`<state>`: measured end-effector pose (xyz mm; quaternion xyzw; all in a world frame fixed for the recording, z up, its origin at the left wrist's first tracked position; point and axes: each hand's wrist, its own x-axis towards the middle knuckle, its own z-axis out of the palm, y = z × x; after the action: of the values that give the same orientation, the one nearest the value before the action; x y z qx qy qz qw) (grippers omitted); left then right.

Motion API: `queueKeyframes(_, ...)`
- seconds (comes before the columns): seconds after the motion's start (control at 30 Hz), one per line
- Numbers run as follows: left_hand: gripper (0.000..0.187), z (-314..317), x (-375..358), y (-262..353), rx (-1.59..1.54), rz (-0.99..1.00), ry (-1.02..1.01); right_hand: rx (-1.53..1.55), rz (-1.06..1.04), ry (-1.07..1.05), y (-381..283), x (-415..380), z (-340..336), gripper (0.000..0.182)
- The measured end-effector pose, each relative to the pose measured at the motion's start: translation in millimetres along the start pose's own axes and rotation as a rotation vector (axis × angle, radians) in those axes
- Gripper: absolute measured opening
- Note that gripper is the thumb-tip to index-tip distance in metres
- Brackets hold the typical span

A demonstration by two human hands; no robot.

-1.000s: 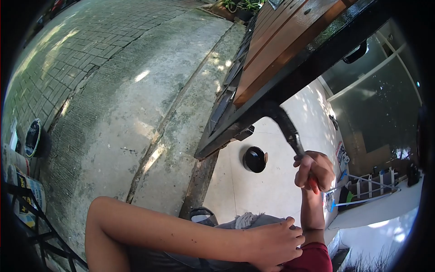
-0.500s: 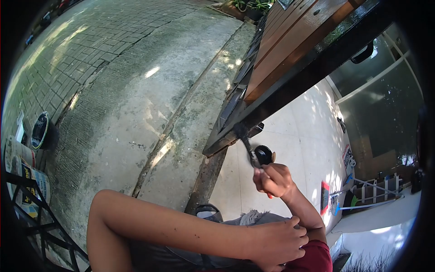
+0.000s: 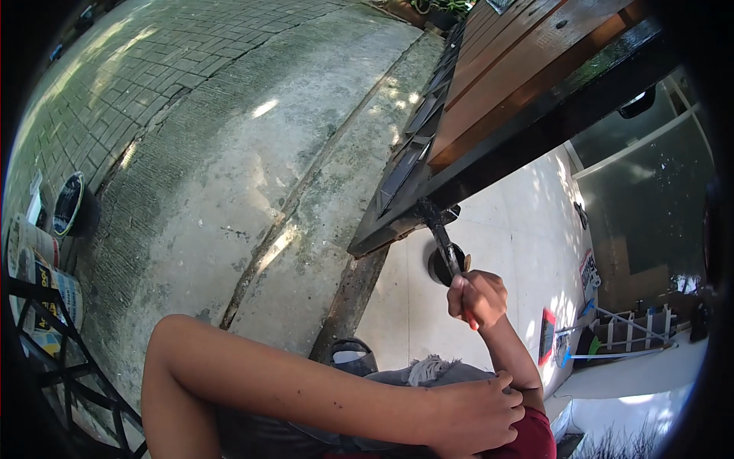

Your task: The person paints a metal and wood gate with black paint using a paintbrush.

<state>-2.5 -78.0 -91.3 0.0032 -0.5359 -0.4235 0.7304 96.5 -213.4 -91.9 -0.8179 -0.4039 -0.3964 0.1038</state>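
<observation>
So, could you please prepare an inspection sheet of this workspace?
Surface: pale floor beside rough concrete, both with sunlit patches.
Job's things: brush, dark bristles at the black frame; dark bowl on the floor, partly hidden by the brush.
Clutter: dark bucket and other containers at left.
Hands: right hand grips the brush; left hand beside the right arm, palm hidden.
Cables: nothing seen.
Surroundings: wooden slats, plants.

Compared with a second ago, the brush (image 3: 445, 241) is held nearer the beam's (image 3: 527, 141) lower end by the right hand (image 3: 480, 297), though since half a second ago it is shifted slightly back up. The pot (image 3: 436, 269), first seen whole, is partly covered, and a red-edged panel (image 3: 547, 336), first unseen, is exposed.
</observation>
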Motion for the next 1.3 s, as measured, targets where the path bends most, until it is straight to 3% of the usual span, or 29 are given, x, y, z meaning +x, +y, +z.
queueKeyframes(0.07, 0.041, 0.5, 0.5, 0.1, 0.103, -0.065, -0.005, 0.001, -0.040, -0.216, 0.4, -3.4, 0.7, 0.026)
queueKeyframes(0.13, 0.041, -2.1, -1.5, -16.4, -0.054, 0.022, -0.043, 0.035, -0.043, -0.242, -8.8, -1.1, -0.3, 0.025)
queueKeyframes(0.2, 0.041, 5.4, -1.9, -26.5, -0.205, 0.112, 0.026, 0.075, -0.036, -0.035, -2.7, -5.2, -4.3, 0.023)
queueKeyframes(0.27, 0.041, 9.9, -0.2, -28.8, -0.355, 0.206, 0.098, 0.007, 0.038, -0.136, -1.8, -10.1, -2.4, 0.024)
queueKeyframes(0.33, 0.041, 14.1, 3.8, -21.3, -0.099, 0.137, 0.032, 0.014, 0.017, -0.231, -9.2, -8.3, 0.1, 0.027)
queueKeyframes(0.43, 0.042, 19.6, 9.5, -7.9, 0.278, 0.035, -0.059, 0.013, -0.005, 0.041, -2.8, -3.9, -2.6, 0.026)
queueKeyframes(0.53, 0.042, 20.7, 10.8, 7.3, 0.649, -0.073, -0.158, 0.004, 0.046, -0.252, -9.2, -2.5, 1.1, 0.026)
queueKeyframes(0.6, 0.042, 23.0, 11.1, 19.6, 0.896, -0.149, -0.231, 0.050, 0.074, -0.210, -12.8, -2.3, -1.4, 0.028)
queueKeyframes(0.67, 0.043, 23.4, 12.2, 33.1, 1.143, -0.226, -0.300, -0.011, 0.117, 0.049, -8.4, -0.7, 1.5, 0.029)
queueKeyframes(0.73, 0.043, 24.8, 17.5, 41.1, 1.380, -0.303, -0.378, 0.010, 0.079, -0.201, -7.7, -1.5, 5.4, 0.028)
queueKeyframes(0.8, 0.043, 26.1, 17.8, 44.8, 1.432, -0.303, -0.399, 0.088, 0.079, -0.204, -13.3, 7.2, -1.8, 0.027)
queueKeyframes(0.87, 0.043, 27.0, 20.0, 47.6, 1.481, -0.297, -0.406, 0.082, 0.006, -0.008, -0.7, 2.9, -1.2, 0.026)
queueKeyframes(0.93, 0.040, 25.6, 29.2, 62.5, 1.431, -0.394, -0.508, 0.044, -0.045, 0.019, 8.9, -2.8, -1.9, 0.024)
queueKeyframes(1.0, 0.038, 23.6, 26.1, 66.1, 1.487, -0.347, -0.484, 0.024, -0.095, 0.140, 7.6, -8.1, -4.9, 0.025)
queueKeyframes(1.07, 0.036, 24.9, 24.9, 64.1, 1.531, -0.296, -0.456, -0.003, -0.052, 0.109, 5.8, -17.3, -5.3, 0.025)
queueKeyframes(1.13, 0.035, 25.3, 22.1, 53.9, 1.462, -0.314, -0.444, 0.072, -0.065, -0.312, 4.1, -15.8, -3.1, 0.023)
queueKeyframes(1.2, 0.033, 24.6, 19.0, 44.6, 1.394, -0.331, -0.431, 0.081, -0.031, -0.295, 4.6, -10.1, -8.2, 0.023)
queueKeyframes(1.3, 0.032, 24.2, 20.3, 45.9, 1.335, -0.344, -0.400, -0.010, -0.030, 0.120, 10.4, -1.3, -19.5, 0.028)
